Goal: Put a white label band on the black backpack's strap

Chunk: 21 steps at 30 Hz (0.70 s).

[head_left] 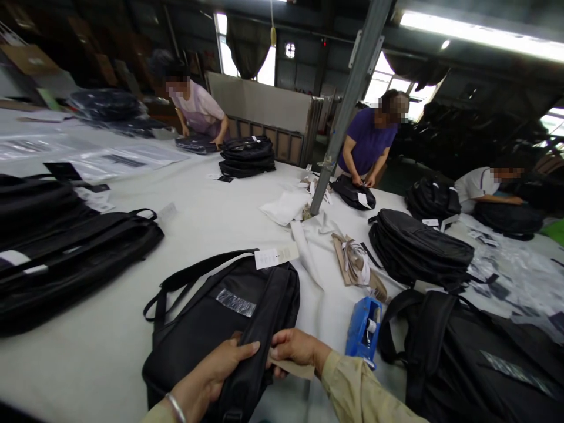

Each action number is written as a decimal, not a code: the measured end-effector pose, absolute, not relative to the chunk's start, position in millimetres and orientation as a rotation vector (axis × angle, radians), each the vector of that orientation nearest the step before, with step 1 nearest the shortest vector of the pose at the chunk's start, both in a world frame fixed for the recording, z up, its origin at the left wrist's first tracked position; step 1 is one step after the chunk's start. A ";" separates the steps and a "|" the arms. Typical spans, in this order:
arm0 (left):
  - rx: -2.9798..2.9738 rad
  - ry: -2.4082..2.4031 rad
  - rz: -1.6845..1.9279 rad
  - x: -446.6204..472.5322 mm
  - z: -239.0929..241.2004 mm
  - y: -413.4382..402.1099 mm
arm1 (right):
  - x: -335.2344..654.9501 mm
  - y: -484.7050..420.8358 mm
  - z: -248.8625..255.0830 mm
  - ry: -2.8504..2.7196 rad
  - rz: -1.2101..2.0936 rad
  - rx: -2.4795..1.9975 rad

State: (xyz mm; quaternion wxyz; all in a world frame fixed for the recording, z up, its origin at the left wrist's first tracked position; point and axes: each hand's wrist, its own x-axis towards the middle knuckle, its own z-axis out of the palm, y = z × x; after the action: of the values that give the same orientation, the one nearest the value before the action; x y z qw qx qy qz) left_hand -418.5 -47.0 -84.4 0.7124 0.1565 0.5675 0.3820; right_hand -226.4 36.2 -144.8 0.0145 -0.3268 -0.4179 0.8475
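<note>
We hold the black backpack [207, 320] flat on the white table [211, 217] right in front of us, its white tag [276, 256] at the far end. Our left hand [215, 367] wraps closed around the shoulder strap [259, 323], and our right hand [293, 348] pinches the same strap's edge, a tan card [297, 369] showing beneath its fingers. A blue tape dispenser [363, 326] stands just beside our right wrist.
</note>
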 end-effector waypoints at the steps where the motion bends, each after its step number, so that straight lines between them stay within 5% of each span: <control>1: 0.353 1.299 0.852 -420.0 -83.0 -46.7 | -222.1 38.6 -140.0 -1.354 2.684 -1.039; 10: 0.274 1.299 0.838 -421.4 -96.6 -50.2 | -216.6 57.5 -98.5 -1.973 2.237 -1.491; 21: 0.279 1.349 0.897 -419.3 -86.2 -56.4 | -208.3 46.6 -131.8 -1.629 2.314 -1.189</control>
State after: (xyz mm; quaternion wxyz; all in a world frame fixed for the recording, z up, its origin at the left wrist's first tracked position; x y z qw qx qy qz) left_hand -419.3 -56.4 -86.2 0.6808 0.1242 0.6011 0.3997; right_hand -208.3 46.6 -131.8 0.0359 -0.3872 -0.5304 0.7533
